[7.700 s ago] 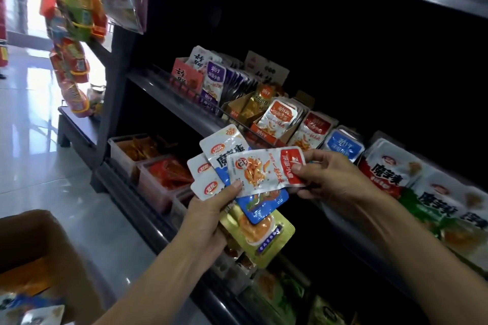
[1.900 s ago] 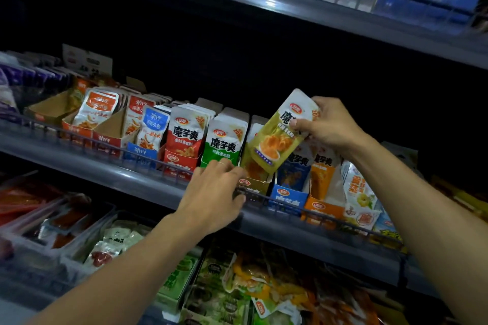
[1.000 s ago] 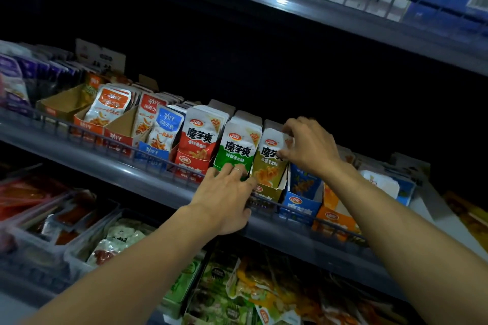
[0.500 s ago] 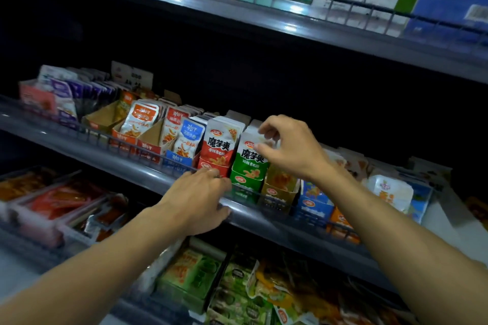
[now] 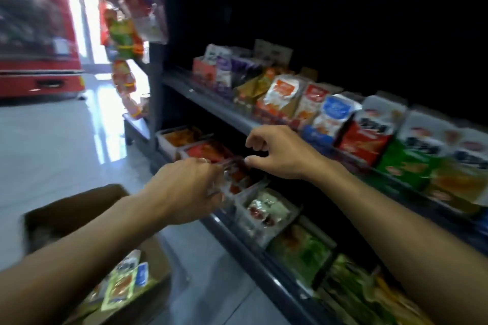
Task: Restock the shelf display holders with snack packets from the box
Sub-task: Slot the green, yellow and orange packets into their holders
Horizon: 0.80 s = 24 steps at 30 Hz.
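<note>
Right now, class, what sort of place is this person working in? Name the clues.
Most likely a small shop. Tiered shelves carry snack packets in display holders, more bagged snacks hang at the shelf end, and a cardboard box of stock sits on the floor.

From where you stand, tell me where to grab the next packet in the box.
Take the yellow-green packet by its upper short edge, coming straight down from above with the left hand. It lies flat on top of the pile, face up, so a pinch on the free edge should lift it cleanly. The box is open on top, and its walls block a sideways grip.
</note>
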### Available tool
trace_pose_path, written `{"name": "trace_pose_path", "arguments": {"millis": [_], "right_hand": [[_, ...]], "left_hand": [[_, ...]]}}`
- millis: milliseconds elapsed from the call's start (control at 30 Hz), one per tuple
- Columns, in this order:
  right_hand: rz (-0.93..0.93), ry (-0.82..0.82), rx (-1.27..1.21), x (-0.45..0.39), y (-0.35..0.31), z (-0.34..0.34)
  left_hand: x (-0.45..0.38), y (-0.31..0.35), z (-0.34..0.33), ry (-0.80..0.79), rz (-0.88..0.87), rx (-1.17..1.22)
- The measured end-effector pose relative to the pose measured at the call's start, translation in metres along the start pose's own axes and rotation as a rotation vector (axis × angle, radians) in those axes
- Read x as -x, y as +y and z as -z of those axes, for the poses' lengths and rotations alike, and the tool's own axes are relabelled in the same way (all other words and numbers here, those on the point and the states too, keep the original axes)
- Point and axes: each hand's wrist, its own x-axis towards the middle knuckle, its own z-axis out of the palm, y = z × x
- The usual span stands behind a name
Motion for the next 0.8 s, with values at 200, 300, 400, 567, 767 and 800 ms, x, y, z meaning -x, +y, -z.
{"name": "trace_pose_path", "arguments": {"millis": [200,300,400,567,767,800], "right_hand": [[0.169,-0.116,-0.083,-0.062,-0.067,-0.097],[0.240,-0.179,-0.139,-0.084,-0.099,-0.145],[0.293,-0.248,-0.180,-0.104,-0.127,-0.195],[0.350,-0.372,-0.169,-0.136,-0.161,-0.279],[0.305,-0.511,-0.223,-0.157,-0.182,-0.373],[0.299,-0.546,-0.231,-0.160,-0.183,-0.389]], "left_hand": [[0.073,-0.085,-0.036,-0.057,0.203,-0.007],[0.113,-0.119,-0.061,-0.078,0.336,0.026],[0.151,-0.146,-0.089,-0.116,0.423,0.021],[0.196,-0.182,-0.134,-0.150,0.493,-0.021],[0.227,-0.233,-0.192,-0.143,0.487,-0.142],[0.229,-0.239,-0.200,-0.142,0.495,-0.144]]}}
